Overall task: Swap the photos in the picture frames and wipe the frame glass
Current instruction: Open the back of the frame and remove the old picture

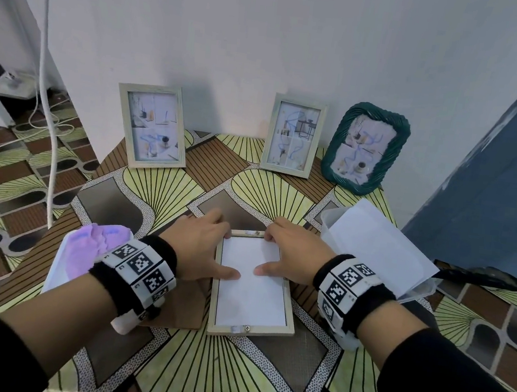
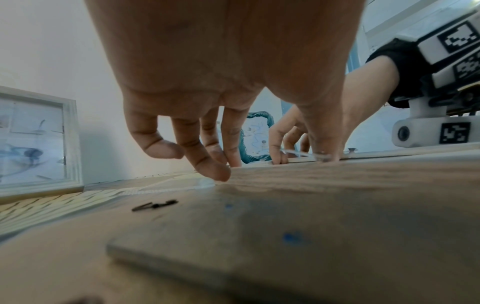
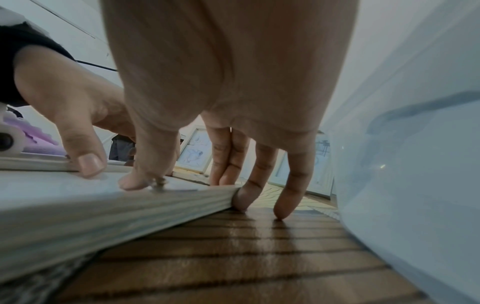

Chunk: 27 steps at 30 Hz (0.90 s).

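- The left hand [image 1: 201,247] rests at the far left corner of the pale wooden picture frame lying face down on the table [image 1: 255,287]; its thumb lies flat on the white sheet inside the frame [image 1: 253,288], and its fingers are loosely bent and apart over the corner, gripping nothing.
- The right hand [image 1: 292,253] mirrors it at the far right corner: the thumb presses on the sheet, and in the right wrist view a fingertip [image 3: 240,200] butts against the frame's outer edge. Its fingers are spread, not clamped on anything.
- The face-down frame sits at the near centre of the patterned yellow-and-brown tablecloth [image 1: 161,184], between both wrists. The brown backing board [image 1: 180,303] lies just beside it on the left, touching its edge.
- The step in hand appears to be seating or freeing the sheet in the frame recess. Keep both thumbs flat and press lightly; the sheet is thin and likely to crease or buckle.
- Mind the small metal turn tabs at the far rail [image 1: 254,233] and the near rail [image 1: 244,327]; a tab turned inward can snag the sheet's edge.
- Brace the frame with the outer fingers so it does not slide on the glossy cloth.
- The lilac wiping cloth on a white tray [image 1: 83,250] lies near the left wrist, ready for the glass.
- Three upright frames stand at the wall: two pale wooden ones [image 1: 152,125] [image 1: 291,135] and a dark green rope-edged one [image 1: 365,148].
- The clear plastic box holding white sheets [image 1: 383,252] stands just beside the right hand.
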Available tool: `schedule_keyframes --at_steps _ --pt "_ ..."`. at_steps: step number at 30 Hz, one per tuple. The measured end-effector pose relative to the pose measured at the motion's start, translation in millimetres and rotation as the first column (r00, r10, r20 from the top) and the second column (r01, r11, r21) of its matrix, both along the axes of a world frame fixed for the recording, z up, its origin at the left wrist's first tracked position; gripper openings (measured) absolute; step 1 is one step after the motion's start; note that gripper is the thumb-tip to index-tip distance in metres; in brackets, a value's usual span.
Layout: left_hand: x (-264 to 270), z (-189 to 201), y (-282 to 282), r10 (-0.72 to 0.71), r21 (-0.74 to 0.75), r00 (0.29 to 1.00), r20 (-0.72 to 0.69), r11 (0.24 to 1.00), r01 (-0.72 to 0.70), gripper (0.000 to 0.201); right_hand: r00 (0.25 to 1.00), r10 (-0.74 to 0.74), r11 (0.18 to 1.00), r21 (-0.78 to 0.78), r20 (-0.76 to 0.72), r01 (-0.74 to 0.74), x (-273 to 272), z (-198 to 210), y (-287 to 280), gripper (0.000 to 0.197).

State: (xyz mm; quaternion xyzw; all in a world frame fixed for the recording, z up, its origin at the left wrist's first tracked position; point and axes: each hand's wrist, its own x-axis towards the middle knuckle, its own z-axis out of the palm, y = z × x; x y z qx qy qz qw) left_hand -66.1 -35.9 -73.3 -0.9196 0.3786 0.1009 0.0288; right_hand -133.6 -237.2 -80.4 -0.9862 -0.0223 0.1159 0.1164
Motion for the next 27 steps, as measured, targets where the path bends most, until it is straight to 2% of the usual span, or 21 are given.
schedule_keyframes --at_steps 15,19,23,27 --pt "7.5 -1.4 -6.9 0.046 0.003 0.998 -0.050 0.999 -0.046 0.078 1.000 0.017 1.000 0.000 0.017 -0.017 0.2 -3.7 -3.3 0.069" --pt "10.3 -0.6 -11.5 0.100 0.004 0.988 -0.121 0.995 -0.100 0.077 0.999 0.018 1.000 0.003 0.033 -0.018 -1.0 -6.7 -3.3 0.071" --pt "13.4 -0.1 -17.2 0.172 -0.040 0.961 -0.215 0.982 -0.184 0.067 0.999 0.012 1.000 0.014 0.031 -0.013 -1.5 -7.4 -3.1 0.069" --pt "14.9 1.0 -20.1 0.198 -0.036 0.947 -0.251 0.976 -0.214 0.071 1.000 0.006 1.000 0.020 0.022 -0.007 -3.0 -7.9 -2.9 0.070"
